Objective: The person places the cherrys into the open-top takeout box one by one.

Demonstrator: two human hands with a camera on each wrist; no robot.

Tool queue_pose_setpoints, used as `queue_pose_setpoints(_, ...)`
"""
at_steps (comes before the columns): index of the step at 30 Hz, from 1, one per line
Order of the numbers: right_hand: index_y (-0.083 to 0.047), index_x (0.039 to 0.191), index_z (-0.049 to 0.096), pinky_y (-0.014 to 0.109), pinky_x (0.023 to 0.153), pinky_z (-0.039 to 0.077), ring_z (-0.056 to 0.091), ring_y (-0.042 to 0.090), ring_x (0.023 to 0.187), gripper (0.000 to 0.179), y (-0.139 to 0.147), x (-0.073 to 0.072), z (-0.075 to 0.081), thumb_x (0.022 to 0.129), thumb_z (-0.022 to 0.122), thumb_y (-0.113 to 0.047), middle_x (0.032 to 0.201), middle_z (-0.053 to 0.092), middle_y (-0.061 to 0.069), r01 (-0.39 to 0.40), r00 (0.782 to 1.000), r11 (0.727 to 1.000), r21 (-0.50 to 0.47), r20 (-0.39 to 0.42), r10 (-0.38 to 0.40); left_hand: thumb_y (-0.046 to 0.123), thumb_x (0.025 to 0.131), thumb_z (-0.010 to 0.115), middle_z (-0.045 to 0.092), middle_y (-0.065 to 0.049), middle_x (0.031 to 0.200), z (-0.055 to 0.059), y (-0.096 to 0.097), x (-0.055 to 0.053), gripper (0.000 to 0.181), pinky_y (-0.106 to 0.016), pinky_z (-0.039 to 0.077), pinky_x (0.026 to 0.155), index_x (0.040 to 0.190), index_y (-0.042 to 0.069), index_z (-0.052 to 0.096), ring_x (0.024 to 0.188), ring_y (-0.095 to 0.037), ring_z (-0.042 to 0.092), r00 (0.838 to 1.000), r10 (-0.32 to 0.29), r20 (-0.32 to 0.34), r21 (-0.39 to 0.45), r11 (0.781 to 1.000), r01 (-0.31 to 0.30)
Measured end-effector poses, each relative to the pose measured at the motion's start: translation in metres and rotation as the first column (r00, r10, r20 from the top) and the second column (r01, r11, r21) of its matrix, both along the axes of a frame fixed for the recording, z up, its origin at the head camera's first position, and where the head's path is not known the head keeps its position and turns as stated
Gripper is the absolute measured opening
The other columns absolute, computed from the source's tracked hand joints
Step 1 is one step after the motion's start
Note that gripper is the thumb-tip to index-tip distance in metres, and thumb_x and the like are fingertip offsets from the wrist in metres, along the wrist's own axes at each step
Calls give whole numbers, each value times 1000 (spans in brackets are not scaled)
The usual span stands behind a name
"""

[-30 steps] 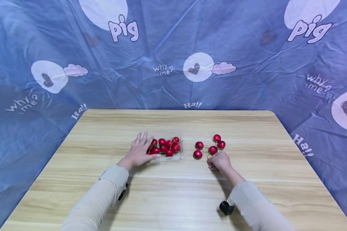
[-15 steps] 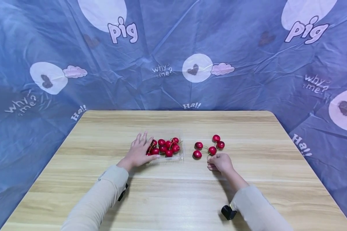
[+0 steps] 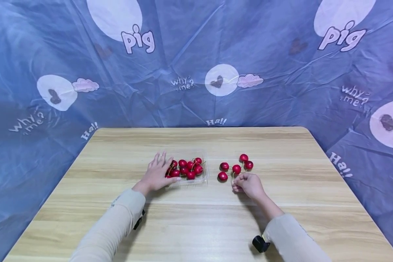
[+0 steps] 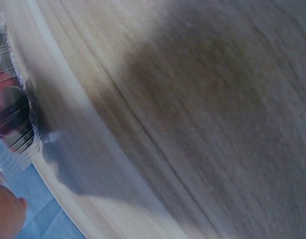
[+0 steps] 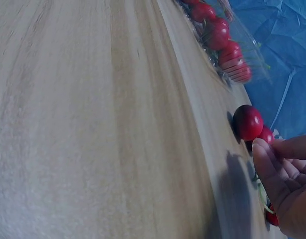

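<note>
A clear plastic box (image 3: 205, 174) on the table contains several red cherries (image 3: 190, 175), some with green stems. My left hand (image 3: 155, 174) rests across the box's left end, fingers spread straight and thumb along the near edge. My right hand (image 3: 250, 185) pinches the stem of a cherry (image 3: 236, 169) between thumb and forefinger, to the right of the box. Around it lie more loose cherries: two to its left, the nearer being a dark red cherry (image 3: 222, 177), and two behind on the right, including a cherry (image 3: 243, 158). In the right wrist view the pinching fingertips partly cover the cherries.
The wood-grain table (image 3: 196, 225) runs back to a blue printed cloth (image 3: 183, 105) that hangs behind and at both sides. Black wrist cameras sit under both sleeves, one of them a black camera (image 3: 260, 243) on the right.
My right hand has moved slightly left, and the cherry on the pinched stem has shifted left with it, away from the two at the back right. My left hand stays on the box.
</note>
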State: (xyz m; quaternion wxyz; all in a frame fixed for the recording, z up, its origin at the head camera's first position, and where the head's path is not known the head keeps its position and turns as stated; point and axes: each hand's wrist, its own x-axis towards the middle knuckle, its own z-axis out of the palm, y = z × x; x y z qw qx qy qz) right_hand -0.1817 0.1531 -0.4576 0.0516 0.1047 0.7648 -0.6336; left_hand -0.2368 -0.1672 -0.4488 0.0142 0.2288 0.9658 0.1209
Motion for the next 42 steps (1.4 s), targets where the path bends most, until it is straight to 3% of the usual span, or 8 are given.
queue_pose_setpoints(7,12,81,56,28,58,51,60,22,63,6,-7,2,3,79,51,9,71,60,16,-88,992,988,131,-82,99,73,71,35,2,-18,142,-3,0,0,93,-55,8,97,138,10,20,126,-38,-5,1000,2,-5,18,1000,-2)
queue_pose_setpoints(11,11,79,57,26,58,51,60,21,63,5,-13,4,3,78,53,8,71,60,15,-125,976,972,197,-149,156,73,71,35,3,-19,142,-4,0,0,93,-55,9,97,138,10,21,126,-38,-4,1000,2,-21,18,1000,-2)
queue_pose_setpoints(18,6,76,58,23,56,49,58,17,60,6,-20,2,6,79,57,2,66,60,9,-119,953,953,279,-238,189,75,70,32,2,-19,142,-4,1,0,94,-55,9,98,137,9,21,126,-39,-4,1000,0,-16,1,1000,0)
queue_pose_setpoints(31,11,82,55,29,60,51,61,24,65,6,-38,-10,21,81,53,5,71,61,17,-103,952,992,72,-281,119,73,71,34,1,-18,142,-2,0,0,93,-53,9,98,138,10,20,127,-37,-5,1000,7,-8,-2,1000,-7)
queue_pose_setpoints(38,13,81,54,33,61,51,59,16,61,7,-52,-15,25,82,51,6,71,60,21,-124,952,992,5,-283,121,73,72,33,1,-19,142,-2,-1,0,92,-54,9,98,138,10,21,126,-38,-5,1000,-1,-8,1,1000,1)
queue_pose_setpoints(42,13,81,54,37,63,50,60,21,62,8,-58,-18,26,82,51,6,71,60,22,-140,951,990,-9,-278,133,72,72,33,1,-19,142,-3,-1,-1,92,-53,9,98,138,9,20,126,-38,-5,1000,-3,-6,-6,1000,3)
